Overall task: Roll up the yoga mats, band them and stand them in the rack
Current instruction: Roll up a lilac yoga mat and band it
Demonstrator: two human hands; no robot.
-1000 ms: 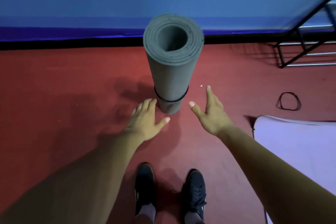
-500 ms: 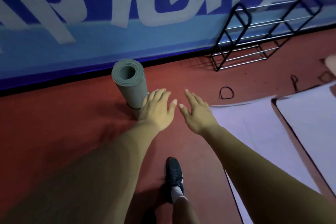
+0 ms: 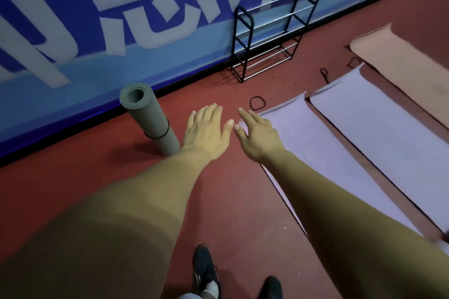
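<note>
Grey mat (image 3: 150, 119): band's (image 3: 159, 136) far side hidden; rolled, upright on floor (image 3: 230, 192); left hand (image 3: 206, 131), right hand (image 3: 257, 136) grips spread, empty.

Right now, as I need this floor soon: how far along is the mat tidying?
Done: one grey mat is rolled, banded and standing on the floor by the wall, not in the rack. In hand: nothing; the left hand and right hand are open. Left: the nearer lilac mat, the farther lilac mat and a tan mat lie flat, a loose band beside them.
</note>
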